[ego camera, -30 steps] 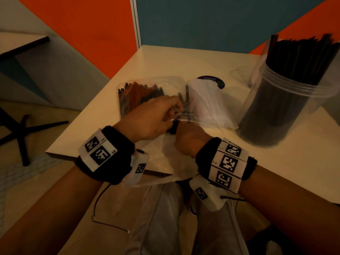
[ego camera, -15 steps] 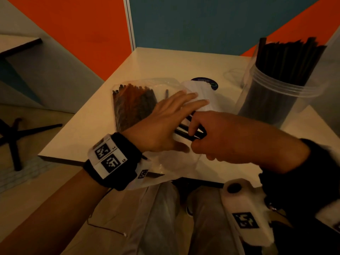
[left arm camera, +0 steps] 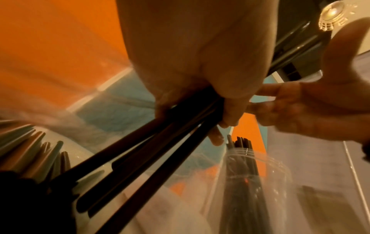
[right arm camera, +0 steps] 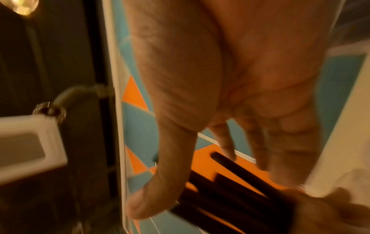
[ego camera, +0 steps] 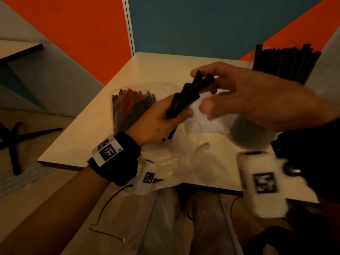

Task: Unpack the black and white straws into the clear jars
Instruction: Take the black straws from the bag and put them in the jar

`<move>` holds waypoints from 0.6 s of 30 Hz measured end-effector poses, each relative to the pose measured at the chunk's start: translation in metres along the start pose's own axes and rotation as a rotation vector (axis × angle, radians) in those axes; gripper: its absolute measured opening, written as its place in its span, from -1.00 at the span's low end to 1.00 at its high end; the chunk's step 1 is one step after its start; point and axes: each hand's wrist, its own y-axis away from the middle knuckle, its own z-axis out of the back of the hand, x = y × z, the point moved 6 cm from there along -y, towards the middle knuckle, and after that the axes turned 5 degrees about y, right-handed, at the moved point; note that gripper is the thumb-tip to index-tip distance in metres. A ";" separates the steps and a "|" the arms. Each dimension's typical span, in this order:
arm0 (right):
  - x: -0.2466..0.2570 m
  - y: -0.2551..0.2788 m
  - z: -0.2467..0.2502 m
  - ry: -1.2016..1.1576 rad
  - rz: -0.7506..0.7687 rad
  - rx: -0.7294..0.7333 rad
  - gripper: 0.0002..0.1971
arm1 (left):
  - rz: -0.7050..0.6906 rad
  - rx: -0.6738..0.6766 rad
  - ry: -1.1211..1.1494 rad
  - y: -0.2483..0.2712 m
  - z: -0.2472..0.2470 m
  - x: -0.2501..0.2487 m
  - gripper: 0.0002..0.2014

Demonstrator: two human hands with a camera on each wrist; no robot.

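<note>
The left hand (ego camera: 161, 118) has its fingers curled round a small bunch of black straws (ego camera: 189, 94), gripping them near the lower ends, so the tops fan out toward 1 o'clock above the table (ego camera: 77, 144). Roughly five or six straws show; the exact count is unclear. The right hand (ego camera: 248, 100) reaches in from 3 o'clock with fingers spread and loosely bent, fingertips (ego camera: 195, 71) at the straw tops; whether they touch cannot be told. One clear bag (ego camera: 132, 105) of dark straws lies at 10 o'clock of the left hand. One clear jar (ego camera: 283, 65), packed with upright black straws, stands at 2 o'clock.
</note>
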 end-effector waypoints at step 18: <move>-0.007 -0.056 -0.027 -0.372 0.361 -0.348 -0.92 | 0.200 0.080 0.008 0.003 0.002 0.024 -0.35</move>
